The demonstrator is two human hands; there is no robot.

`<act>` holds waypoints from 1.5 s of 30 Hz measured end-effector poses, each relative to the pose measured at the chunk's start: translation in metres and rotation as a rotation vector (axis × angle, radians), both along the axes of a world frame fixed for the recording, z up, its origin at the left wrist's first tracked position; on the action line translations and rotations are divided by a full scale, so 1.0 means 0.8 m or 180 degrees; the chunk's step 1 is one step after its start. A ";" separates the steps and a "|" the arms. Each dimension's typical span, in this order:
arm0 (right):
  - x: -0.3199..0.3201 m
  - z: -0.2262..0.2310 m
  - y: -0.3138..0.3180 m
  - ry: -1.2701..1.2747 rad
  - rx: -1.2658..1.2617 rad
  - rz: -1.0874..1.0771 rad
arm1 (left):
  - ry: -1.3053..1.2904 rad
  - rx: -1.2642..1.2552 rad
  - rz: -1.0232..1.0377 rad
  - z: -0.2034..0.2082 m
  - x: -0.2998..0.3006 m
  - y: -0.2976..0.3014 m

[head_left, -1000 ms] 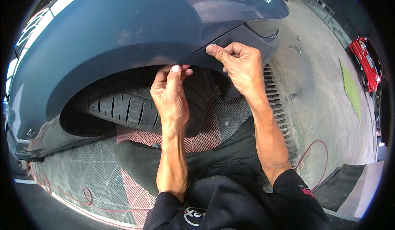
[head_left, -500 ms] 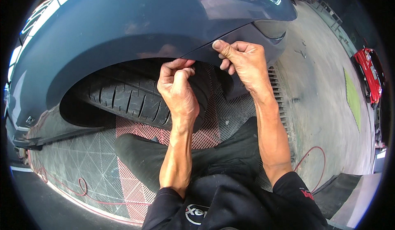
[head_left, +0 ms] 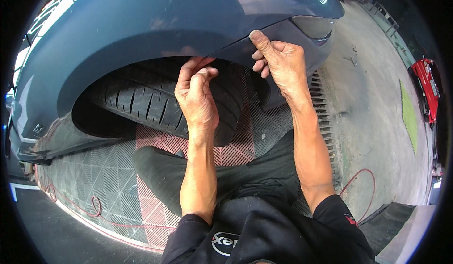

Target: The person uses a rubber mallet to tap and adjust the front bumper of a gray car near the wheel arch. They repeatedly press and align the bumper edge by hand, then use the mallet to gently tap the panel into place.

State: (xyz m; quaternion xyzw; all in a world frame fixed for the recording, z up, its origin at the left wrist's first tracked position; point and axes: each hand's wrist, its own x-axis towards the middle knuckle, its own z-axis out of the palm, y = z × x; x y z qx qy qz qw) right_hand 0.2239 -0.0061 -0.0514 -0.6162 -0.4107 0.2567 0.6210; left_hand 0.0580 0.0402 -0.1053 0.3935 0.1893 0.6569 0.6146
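Note:
A dark blue-grey car fender (head_left: 155, 16) curves over the wheel arch, meeting the front bumper (head_left: 283, 37) along a thin slanting seam. My left hand (head_left: 197, 92) is at the arch edge by the seam's lower end, its fingers curled and thumb close to them. Whatever those fingers pinch, if anything, is too small to tell. Farther up the seam, my right hand (head_left: 283, 63) has its thumb raised at the seam line. Its other fingers are bent in front of the bumper below the thumb. A black tyre (head_left: 151, 106) sits under the arch behind my left hand.
Grey and red grid floor tiles (head_left: 104, 184) lie beneath my bent legs (head_left: 165, 174). A slotted drain (head_left: 322, 108) runs past my right forearm. A thin red hose (head_left: 96, 207) crosses the floor. Red car parts (head_left: 427, 87) and a green strip (head_left: 408, 115) are at far right.
The whole view has shifted a little, and the car sits slightly higher in it. My right thumb has moved up onto the seam line. My left hand has shifted slightly left.

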 end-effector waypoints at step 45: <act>-0.274 0.033 -0.114 0.3979 -0.1189 -0.2061 | 0.3686 -0.1596 -0.3255 0.177 -0.348 -0.021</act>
